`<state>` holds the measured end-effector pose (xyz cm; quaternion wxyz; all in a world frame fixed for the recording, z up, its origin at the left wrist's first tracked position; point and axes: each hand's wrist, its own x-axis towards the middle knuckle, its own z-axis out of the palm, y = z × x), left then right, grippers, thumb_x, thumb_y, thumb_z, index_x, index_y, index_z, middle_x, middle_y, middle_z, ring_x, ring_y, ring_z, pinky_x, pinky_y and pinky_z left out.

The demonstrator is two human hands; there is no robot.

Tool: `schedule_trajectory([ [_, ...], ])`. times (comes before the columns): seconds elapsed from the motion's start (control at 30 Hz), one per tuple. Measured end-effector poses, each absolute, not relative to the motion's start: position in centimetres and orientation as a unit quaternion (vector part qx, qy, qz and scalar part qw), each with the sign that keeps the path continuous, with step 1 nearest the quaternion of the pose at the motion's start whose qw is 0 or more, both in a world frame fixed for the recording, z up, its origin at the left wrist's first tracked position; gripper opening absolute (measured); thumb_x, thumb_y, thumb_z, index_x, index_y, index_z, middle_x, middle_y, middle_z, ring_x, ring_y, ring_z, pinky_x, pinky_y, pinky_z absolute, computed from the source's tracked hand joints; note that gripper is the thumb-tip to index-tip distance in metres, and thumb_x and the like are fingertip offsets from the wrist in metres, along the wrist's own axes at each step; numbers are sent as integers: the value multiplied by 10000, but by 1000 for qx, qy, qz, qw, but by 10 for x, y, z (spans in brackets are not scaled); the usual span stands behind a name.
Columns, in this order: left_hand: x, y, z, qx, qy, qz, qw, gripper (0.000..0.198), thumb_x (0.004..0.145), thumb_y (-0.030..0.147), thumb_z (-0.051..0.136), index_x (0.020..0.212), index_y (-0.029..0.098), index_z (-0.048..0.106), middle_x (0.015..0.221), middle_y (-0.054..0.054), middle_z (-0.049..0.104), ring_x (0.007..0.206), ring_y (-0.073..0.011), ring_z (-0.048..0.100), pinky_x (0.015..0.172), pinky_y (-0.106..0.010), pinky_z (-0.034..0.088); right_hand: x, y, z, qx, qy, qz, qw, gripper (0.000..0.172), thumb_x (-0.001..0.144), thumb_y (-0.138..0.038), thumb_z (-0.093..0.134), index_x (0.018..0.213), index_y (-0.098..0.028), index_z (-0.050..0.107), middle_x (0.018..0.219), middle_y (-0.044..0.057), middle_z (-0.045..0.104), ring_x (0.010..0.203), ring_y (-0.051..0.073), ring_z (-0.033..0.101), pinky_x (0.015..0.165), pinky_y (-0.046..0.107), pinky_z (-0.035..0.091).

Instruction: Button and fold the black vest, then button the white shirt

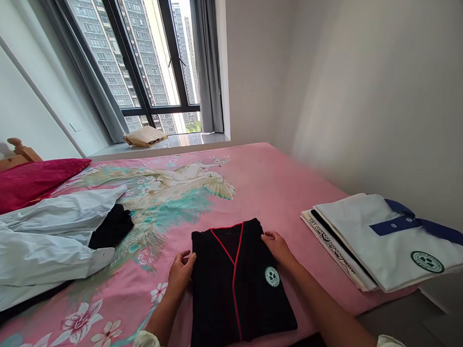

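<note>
A black V-neck top with red piping and a round white-and-green badge lies folded into a neat rectangle on the bed in front of me. My left hand pinches its left edge near the shoulder, the fingers curled at the fabric. On the opposite edge, slightly higher, my right hand grips the cloth between thumb and fingers, with some fingertips hidden. The top rests flat, its neckline facing away from me. Part of another dark cloth shows at the bottom edge of the view, below the top.
Folded shirts are stacked at the right, a white polo with a blue collar uppermost. Loose white shirts and black clothing lie at the left beside a red pillow. A beige folded cloth sits on the windowsill.
</note>
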<state>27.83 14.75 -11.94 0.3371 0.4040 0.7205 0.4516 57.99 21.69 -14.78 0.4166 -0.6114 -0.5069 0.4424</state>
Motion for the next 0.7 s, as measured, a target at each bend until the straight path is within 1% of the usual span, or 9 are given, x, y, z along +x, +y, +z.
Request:
schedule_trajectory([
  [0.07, 283, 141, -113, 443, 724, 459, 262, 471, 747, 433, 522, 1118, 142, 525, 1082, -139, 619, 973, -269, 604, 886, -435, 464, 576, 207, -134, -627, -532, 374, 428, 571, 775, -483, 497, 1211, -115, 479, 1119, 147, 601, 994, 242, 592, 886, 380, 455],
  [0.13, 292, 133, -110, 558, 694, 425, 165, 455, 803, 404, 459, 1197, 183, 510, 1312, -118, 500, 1224, -249, 449, 1059, -417, 312, 567, 194, -121, -612, -604, 275, 429, 535, 823, -465, 437, 1254, -149, 457, 1244, 134, 529, 1142, 239, 506, 983, 393, 390],
  [0.2, 303, 125, -111, 664, 670, 318, 93, 487, 832, 402, 423, 1277, 212, 471, 1442, -80, 376, 1352, -235, 273, 1123, -434, 173, 553, 180, -113, -575, -696, 202, 380, 535, 855, -454, 394, 1299, -158, 438, 1352, 117, 448, 1274, 235, 379, 1062, 403, 302],
  [0.3, 312, 117, -120, 662, 728, 146, 101, 669, 818, 494, 419, 1398, 181, 309, 1514, -102, 207, 1390, -285, 164, 1105, -537, 113, 537, 163, -116, -555, -774, 193, 234, 612, 861, -481, 392, 1383, -162, 363, 1475, 87, 281, 1376, 255, 185, 1108, 453, 181],
  [0.4, 315, 115, -121, 609, 781, 79, 112, 807, 804, 570, 387, 1423, 79, 220, 1506, -175, 177, 1383, -323, 170, 1085, -550, 158, 531, 158, -118, -571, -781, 206, 147, 624, 883, -514, 328, 1420, -197, 297, 1513, 45, 163, 1396, 255, 97, 1105, 496, 126],
  [0.47, 318, 117, -111, 619, 776, 87, 80, 776, 822, 546, 375, 1415, 64, 241, 1507, -177, 172, 1391, -319, 136, 1089, -536, 161, 530, 160, -111, -584, -775, 197, 140, 618, 898, -516, 281, 1429, -199, 274, 1514, 46, 153, 1398, 247, 91, 1102, 517, 88],
  [0.57, 326, 125, -95, 687, 715, 130, 23, 628, 875, 475, 316, 1430, 191, 238, 1534, -72, 112, 1410, -249, 56, 1117, -520, 49, 526, 167, -100, -592, -773, 158, 165, 619, 906, -505, 269, 1437, -187, 247, 1515, 54, 146, 1401, 233, 63, 1103, 516, 15],
  [0.63, 330, 131, -96, 696, 706, 125, 37, 622, 874, 502, 305, 1430, 232, 233, 1536, -53, 104, 1411, -242, 49, 1109, -542, 3, 522, 171, -102, -598, -771, 155, 159, 625, 902, -510, 282, 1439, -195, 237, 1518, 52, 134, 1402, 227, 51, 1102, 507, 11],
  [0.7, 331, 135, -107, 662, 738, 107, 76, 693, 851, 560, 313, 1435, 202, 211, 1533, -91, 105, 1408, -269, 66, 1090, -581, 55, 519, 173, -112, -608, -764, 164, 140, 628, 895, -518, 297, 1437, -207, 245, 1521, 52, 121, 1402, 227, 52, 1102, 495, 37],
])
